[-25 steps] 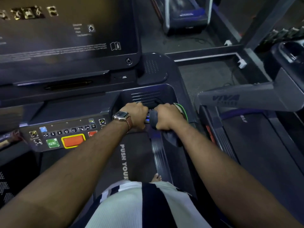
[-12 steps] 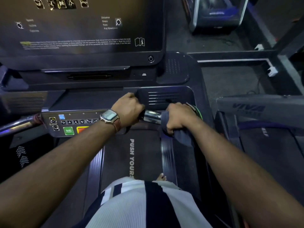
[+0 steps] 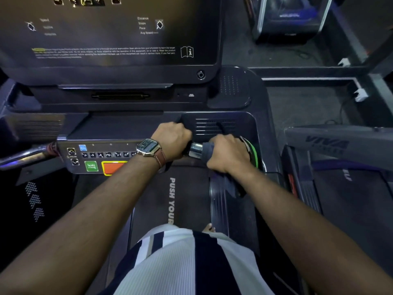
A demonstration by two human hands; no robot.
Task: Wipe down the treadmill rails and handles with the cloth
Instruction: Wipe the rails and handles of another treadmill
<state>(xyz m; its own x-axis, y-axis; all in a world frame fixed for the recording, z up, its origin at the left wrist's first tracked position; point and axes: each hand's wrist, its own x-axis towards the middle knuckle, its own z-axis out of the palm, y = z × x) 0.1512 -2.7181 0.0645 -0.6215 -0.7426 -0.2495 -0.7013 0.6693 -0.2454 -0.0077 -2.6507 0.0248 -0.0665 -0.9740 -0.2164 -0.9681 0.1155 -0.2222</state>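
- My right hand (image 3: 228, 153) has slid the cloth (image 3: 207, 149) outward along the chrome handle (image 3: 195, 148) since 1 second ago, so a short bare stretch of metal now shows between my 2 hands; 0.5 s ago it looked much the same.
- I judge that bared part wiped, with the section under my right fist in hand now.
- My right fingers are curled tight around the cloth, which wraps the handle; its loose tail hangs below the handle.
- My left hand (image 3: 173, 138) grips the same handle just left of the bare stretch, fingers curled under, not touching the cloth.
- The far chrome rail (image 3: 23, 157), well left of the handle, looks untouched.
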